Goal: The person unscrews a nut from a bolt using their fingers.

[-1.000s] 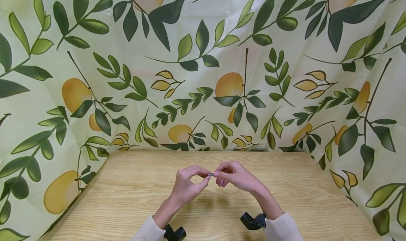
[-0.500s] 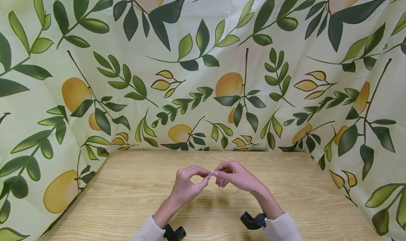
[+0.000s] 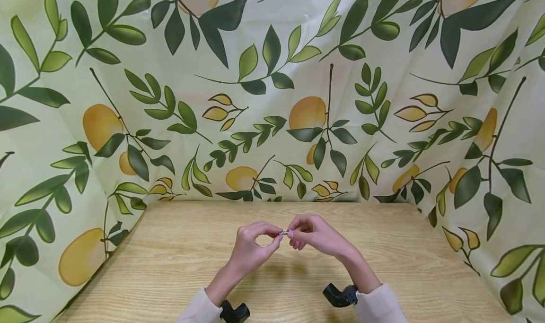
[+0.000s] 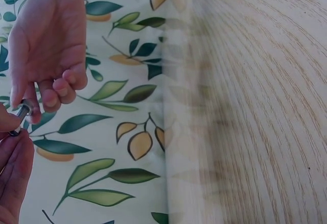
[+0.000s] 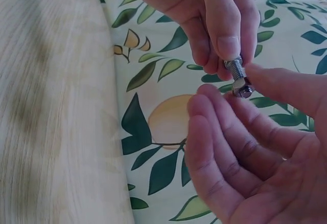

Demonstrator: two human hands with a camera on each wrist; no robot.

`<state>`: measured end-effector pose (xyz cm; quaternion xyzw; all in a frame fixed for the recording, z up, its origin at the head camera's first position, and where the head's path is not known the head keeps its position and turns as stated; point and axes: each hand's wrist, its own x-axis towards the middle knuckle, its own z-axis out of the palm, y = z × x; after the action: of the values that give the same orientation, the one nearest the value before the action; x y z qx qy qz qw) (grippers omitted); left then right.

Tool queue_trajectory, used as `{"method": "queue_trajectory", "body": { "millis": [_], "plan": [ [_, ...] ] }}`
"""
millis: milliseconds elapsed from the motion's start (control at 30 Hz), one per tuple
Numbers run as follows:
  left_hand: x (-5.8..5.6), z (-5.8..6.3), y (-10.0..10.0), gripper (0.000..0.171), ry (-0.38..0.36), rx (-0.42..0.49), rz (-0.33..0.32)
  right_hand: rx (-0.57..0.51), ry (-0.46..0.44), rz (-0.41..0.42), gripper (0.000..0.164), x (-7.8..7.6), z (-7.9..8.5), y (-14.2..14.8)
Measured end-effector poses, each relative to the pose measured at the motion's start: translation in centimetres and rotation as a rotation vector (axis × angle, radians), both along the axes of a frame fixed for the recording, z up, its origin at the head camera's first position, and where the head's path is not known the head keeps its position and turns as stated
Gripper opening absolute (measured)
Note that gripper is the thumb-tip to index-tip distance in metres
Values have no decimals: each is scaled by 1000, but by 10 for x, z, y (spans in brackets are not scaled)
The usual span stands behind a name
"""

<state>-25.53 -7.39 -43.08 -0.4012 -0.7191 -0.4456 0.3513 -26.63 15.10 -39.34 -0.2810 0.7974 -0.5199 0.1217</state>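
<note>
A small silver bolt (image 5: 235,69) with a threaded shank is held in the air over the table, between both hands. The left hand (image 3: 254,245) pinches one end of it between thumb and forefinger. On the bolt's other end sits a hex nut (image 5: 241,87), with the thumb and forefinger of the right hand (image 3: 317,235) pinching it. The right hand's other fingers are loosely bent beside it. From the left wrist, the bolt (image 4: 23,113) appears at the left edge, partly covered by fingertips.
A light wood-grain table (image 3: 179,266) lies beneath the hands. Around its back and sides hangs a cloth (image 3: 264,138) printed with fruit and leaves. Black wrist-worn cameras stick out below each wrist, one of them the right camera (image 3: 340,296).
Both hands stay in nearly the same place. The right thumb and forefinger shift slightly at the nut, while the left hand keeps its grip on the bolt.
</note>
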Motion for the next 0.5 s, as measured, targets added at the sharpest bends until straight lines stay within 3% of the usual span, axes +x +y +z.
{"method": "queue_trajectory", "body": {
  "millis": [233, 500],
  "plan": [
    [-1, 0, 1, 20, 53, 7, -8, 12, 5, 23, 27, -1, 0, 1],
    [0, -1, 0, 20, -8, 7, -4, -14, 7, 2, 18, 0, 0, 1]
  ]
}}
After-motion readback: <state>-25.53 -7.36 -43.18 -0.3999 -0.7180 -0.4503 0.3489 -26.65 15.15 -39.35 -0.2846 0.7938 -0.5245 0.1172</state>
